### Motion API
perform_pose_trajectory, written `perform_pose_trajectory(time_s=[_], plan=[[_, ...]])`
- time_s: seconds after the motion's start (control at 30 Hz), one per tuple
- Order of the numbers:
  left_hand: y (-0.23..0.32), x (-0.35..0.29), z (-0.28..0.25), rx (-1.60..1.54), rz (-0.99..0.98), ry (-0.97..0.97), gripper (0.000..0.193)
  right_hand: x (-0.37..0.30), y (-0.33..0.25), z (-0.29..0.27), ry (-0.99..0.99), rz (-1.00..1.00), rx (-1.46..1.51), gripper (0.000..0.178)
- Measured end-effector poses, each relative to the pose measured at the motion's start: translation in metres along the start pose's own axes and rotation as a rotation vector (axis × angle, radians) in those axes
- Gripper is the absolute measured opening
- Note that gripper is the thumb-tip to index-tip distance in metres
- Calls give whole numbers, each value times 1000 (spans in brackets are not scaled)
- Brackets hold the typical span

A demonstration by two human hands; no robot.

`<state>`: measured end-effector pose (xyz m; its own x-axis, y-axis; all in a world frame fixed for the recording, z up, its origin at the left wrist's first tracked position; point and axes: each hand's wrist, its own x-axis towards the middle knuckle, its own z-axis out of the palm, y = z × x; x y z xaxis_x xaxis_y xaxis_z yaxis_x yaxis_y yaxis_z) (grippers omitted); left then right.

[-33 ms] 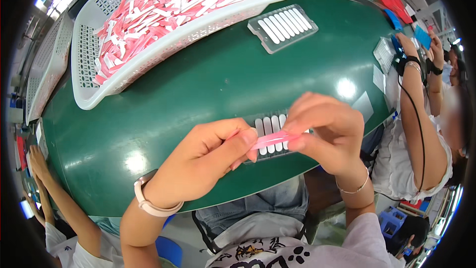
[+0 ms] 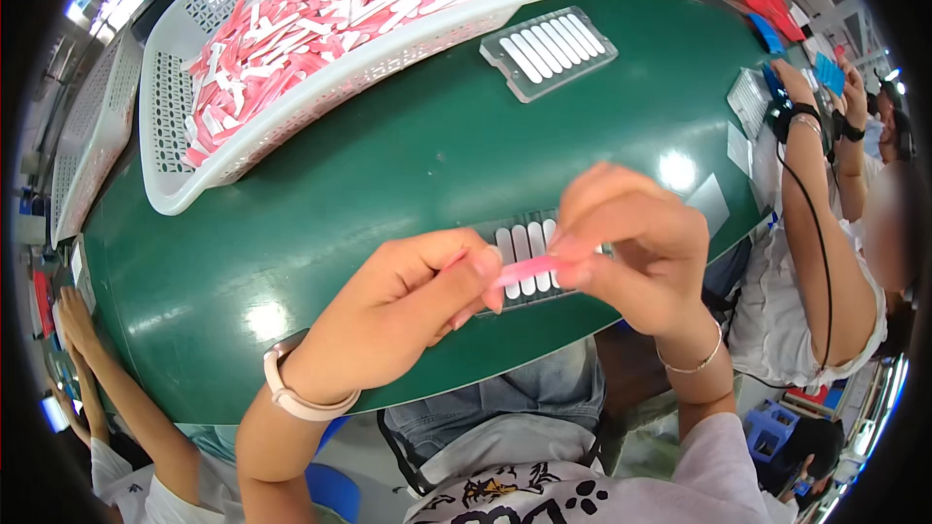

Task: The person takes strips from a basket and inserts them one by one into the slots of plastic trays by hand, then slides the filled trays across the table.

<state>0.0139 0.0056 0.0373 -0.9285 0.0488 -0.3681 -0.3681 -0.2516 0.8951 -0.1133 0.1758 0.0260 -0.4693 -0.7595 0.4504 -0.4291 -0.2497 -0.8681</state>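
A small glossy pink strip [image 2: 524, 272] is stretched between my two hands, blurred a little. The thumb and fingers of my left hand [image 2: 408, 296] pinch its left end, and my right hand [image 2: 641, 243] pinches the other end. Right behind and below the strip lies a clear tray [image 2: 490, 230] with a row of white rounded strips [image 2: 519, 245]; my hands and the pink strip cover part of it. Farther back on the table, a second clear tray [image 2: 529, 92] holds several similar white strips [image 2: 553, 49] side by side.
A white perforated basket [image 2: 359, 73] heaped with pink and white strips [image 2: 320, 29] stands at the back left of the green table [image 2: 340, 204]. Another white basket [image 2: 92, 136] is beyond it. At the right, a co-worker's hands [image 2: 796, 87] handle blue things; another person's arm [image 2: 121, 369] rests at the left.
My right hand has shifted very slightly up and left, and the pink strip between my hands has tilted a little. Both hands keep their pinch on it.
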Motion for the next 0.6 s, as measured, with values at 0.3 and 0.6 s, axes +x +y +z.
perform_pose_trajectory(time_s=[0.3,0.6], plan=[[-5,14,-26,-243,42,227,71,6,26,10,-320,332,-551,23],[-18,7,18,357,503,380,57,-5,19,13,-219,458,-825,64]])
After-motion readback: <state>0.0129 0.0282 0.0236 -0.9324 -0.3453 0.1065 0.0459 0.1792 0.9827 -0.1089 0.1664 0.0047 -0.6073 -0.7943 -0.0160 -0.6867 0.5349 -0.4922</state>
